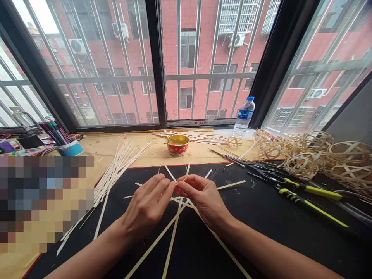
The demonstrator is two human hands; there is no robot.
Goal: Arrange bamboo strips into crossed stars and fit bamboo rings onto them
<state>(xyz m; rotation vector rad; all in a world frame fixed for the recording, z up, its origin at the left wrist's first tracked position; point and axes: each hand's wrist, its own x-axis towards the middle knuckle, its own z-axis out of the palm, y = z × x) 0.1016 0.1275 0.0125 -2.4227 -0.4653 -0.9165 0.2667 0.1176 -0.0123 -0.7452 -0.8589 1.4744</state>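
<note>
My left hand (147, 205) and my right hand (200, 197) meet above a black work mat (255, 217), their fingertips pinching thin bamboo strips (177, 182) at the point where they cross. Several long pale strips radiate from that crossing, running under my hands and wrists. A thin curved strip (173, 164) arcs up just beyond my fingers. The exact weave under my fingertips is hidden by them.
To the right lie black-and-yellow pliers (293, 186) and woven bamboo balls (316, 157). Loose strips (116, 174), a gold-rimmed tin (177, 145), a water bottle (244, 117) and a pen cup (68, 147) sit on the paper-covered sill. A window stands behind.
</note>
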